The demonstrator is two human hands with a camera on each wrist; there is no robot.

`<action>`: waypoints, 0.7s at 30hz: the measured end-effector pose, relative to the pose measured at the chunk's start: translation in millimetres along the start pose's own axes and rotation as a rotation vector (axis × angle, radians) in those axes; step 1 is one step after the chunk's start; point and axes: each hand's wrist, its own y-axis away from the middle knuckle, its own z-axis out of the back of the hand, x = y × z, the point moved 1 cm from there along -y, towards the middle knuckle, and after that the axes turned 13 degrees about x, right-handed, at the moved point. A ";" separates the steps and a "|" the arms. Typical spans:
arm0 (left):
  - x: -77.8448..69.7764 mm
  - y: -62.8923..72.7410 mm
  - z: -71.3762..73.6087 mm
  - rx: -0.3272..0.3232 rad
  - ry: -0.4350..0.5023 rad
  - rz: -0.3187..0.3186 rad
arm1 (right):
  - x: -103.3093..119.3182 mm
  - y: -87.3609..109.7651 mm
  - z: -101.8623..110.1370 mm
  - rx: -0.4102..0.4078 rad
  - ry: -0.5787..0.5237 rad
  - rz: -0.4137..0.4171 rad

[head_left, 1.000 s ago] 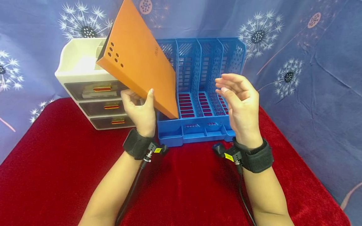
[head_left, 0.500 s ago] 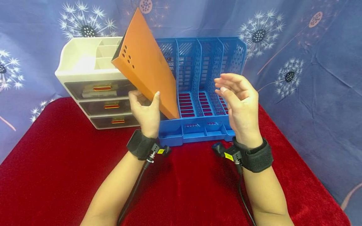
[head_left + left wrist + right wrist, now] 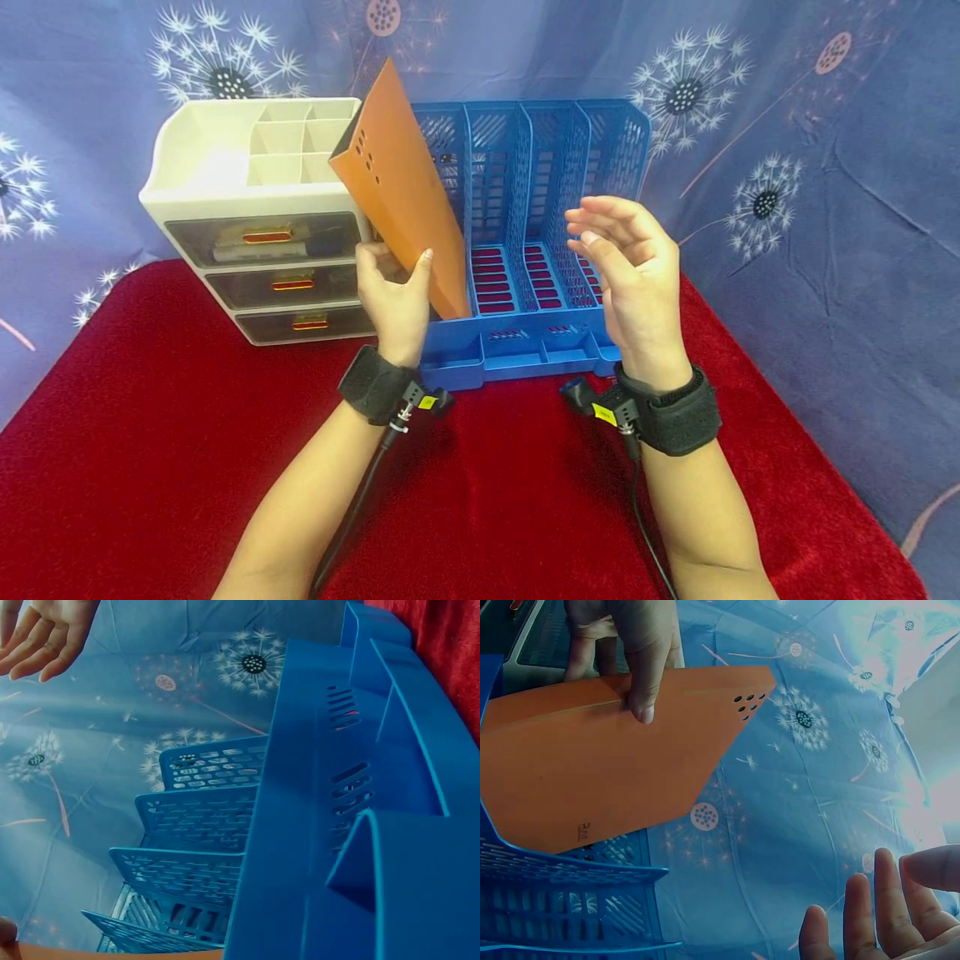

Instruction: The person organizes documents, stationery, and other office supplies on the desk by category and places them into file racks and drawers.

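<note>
My left hand (image 3: 393, 304) pinches an orange cardboard file box (image 3: 420, 200) by its near edge, thumb on the right face and fingers behind the left side. The box leans to the left, its lower end inside the leftmost compartment of a blue file rack (image 3: 450, 371). Dark holes and a slanted top edge show on the file box (image 3: 592, 765) in the right wrist view. To the right, my right hand (image 3: 641, 287) hovers in front of the rack's right end, fingers relaxed, holding nothing. Only a strip of orange (image 3: 120, 953) shows in the left wrist view.
A white drawer unit (image 3: 262, 200) with three dark drawers stands directly left of the rack. Mesh dividers (image 3: 525, 200) split the rack into upright slots, with shallow trays along its front. Red cloth (image 3: 487, 483) covers the table; a blue dandelion curtain (image 3: 810, 208) hangs behind.
The orange file box has moved right and down, deeper into the leftmost compartment and more upright, with the left hand following rightward. My right hand has stayed nearly still.
</note>
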 end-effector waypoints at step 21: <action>-27.8 10.1 -2.3 0.034 -0.055 0.092 | -6.0 -1.0 -0.3 0.017 -0.008 -0.036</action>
